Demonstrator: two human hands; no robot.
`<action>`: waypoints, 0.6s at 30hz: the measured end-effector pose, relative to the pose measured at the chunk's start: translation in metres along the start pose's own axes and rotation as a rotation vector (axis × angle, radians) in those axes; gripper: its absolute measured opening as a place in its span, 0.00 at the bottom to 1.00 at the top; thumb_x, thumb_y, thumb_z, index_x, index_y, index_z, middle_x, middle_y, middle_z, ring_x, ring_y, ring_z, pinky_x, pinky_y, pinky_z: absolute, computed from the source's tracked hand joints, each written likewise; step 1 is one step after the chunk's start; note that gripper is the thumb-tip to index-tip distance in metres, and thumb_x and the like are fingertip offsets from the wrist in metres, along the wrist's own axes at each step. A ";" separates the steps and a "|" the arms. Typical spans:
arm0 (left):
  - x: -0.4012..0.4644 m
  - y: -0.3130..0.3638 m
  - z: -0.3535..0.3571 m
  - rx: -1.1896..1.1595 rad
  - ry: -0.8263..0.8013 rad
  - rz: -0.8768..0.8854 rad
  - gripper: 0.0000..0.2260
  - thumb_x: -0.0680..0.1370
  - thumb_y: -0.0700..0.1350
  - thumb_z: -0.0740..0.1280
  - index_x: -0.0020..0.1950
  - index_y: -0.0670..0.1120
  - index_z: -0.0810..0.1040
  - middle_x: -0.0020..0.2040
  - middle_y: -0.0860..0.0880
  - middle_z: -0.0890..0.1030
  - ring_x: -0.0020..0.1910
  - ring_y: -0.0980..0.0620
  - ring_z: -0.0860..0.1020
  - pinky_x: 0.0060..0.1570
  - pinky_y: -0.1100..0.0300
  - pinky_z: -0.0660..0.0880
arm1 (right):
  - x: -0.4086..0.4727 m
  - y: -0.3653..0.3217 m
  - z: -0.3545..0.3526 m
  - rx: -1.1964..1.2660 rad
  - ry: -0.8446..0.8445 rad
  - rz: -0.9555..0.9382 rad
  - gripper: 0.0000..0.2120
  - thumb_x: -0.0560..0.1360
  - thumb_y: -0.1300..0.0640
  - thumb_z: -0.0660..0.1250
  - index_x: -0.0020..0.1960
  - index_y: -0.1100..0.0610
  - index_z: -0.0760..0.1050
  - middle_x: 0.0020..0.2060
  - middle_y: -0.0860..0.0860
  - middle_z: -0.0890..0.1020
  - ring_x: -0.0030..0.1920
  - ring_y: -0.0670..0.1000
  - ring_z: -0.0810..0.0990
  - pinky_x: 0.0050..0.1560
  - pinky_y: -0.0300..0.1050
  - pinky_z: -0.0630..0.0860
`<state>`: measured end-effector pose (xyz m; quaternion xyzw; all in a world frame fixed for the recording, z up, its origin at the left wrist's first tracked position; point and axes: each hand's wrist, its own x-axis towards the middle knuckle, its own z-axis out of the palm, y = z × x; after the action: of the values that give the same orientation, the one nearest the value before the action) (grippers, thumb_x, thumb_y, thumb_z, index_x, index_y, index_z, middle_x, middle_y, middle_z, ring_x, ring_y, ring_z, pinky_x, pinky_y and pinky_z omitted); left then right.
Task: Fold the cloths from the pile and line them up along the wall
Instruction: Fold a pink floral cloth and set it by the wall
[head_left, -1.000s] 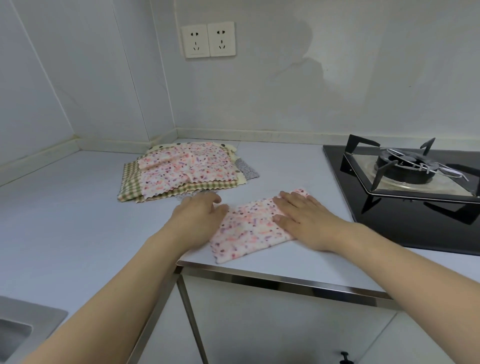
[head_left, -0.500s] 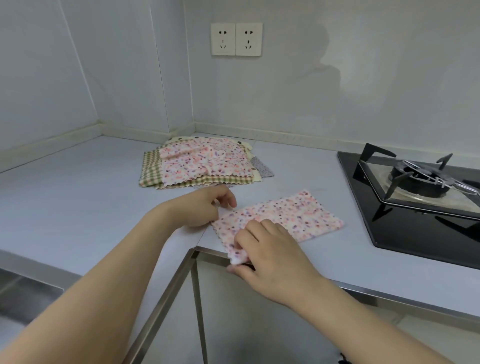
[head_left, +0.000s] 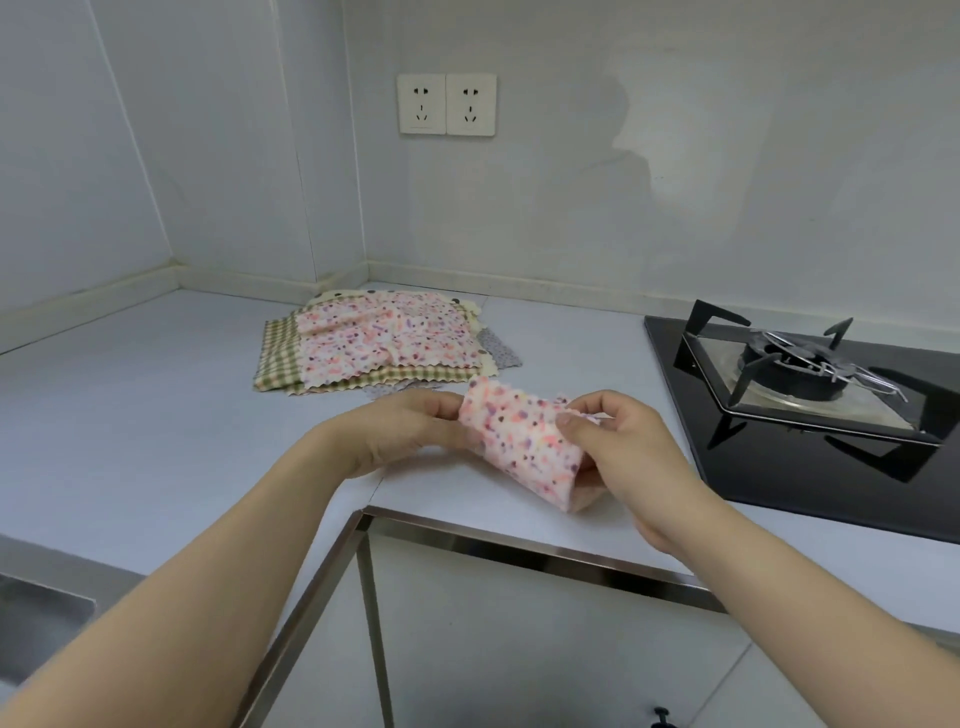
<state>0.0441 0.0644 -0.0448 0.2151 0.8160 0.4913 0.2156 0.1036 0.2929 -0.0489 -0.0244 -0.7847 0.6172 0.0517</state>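
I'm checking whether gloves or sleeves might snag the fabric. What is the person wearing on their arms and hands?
Nothing that shows: the left hand and right hand are bare, without gloves, rings or a watch. Both forearms are uncovered to the frame's edge; no sleeve is in view.

Light: soft, even and cool, fairly bright; its source seems to sit above and behind the camera.
Shadows: a faint grey shadow of a head and shoulders on the wall (head_left: 639, 156); thin, weak shadows under the cloth pile (head_left: 374, 348).
Glare: dull reflections on the black hob (head_left: 810, 467) and the steel edge of the tabletop (head_left: 545, 551).
Sharpness: slightly soft throughout, with compression smear on the held cloth (head_left: 524, 441).
Distortion: wide-angle bending of wall lines near the left edge.
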 end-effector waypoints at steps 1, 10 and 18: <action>0.008 0.001 0.005 -0.007 0.069 0.009 0.11 0.78 0.45 0.68 0.59 0.44 0.80 0.57 0.54 0.83 0.60 0.55 0.78 0.64 0.59 0.68 | 0.005 0.000 -0.007 -0.013 0.012 0.009 0.05 0.74 0.53 0.68 0.39 0.49 0.78 0.44 0.53 0.84 0.45 0.57 0.84 0.49 0.61 0.81; 0.074 0.028 0.036 0.205 0.423 -0.025 0.10 0.79 0.49 0.66 0.43 0.44 0.79 0.37 0.51 0.76 0.38 0.54 0.74 0.37 0.62 0.68 | 0.050 0.007 -0.060 -0.621 0.105 -0.073 0.05 0.76 0.52 0.67 0.43 0.53 0.77 0.39 0.47 0.81 0.41 0.49 0.80 0.39 0.43 0.73; 0.097 0.017 0.049 0.442 0.447 -0.075 0.05 0.78 0.47 0.65 0.44 0.49 0.78 0.36 0.54 0.77 0.35 0.55 0.74 0.35 0.60 0.68 | 0.066 0.035 -0.066 -0.772 0.025 -0.071 0.04 0.75 0.53 0.66 0.44 0.53 0.77 0.41 0.46 0.81 0.45 0.50 0.80 0.47 0.46 0.76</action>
<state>-0.0053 0.1610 -0.0644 0.1133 0.9375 0.3290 -0.0033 0.0441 0.3715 -0.0642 -0.0223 -0.9590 0.2737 0.0697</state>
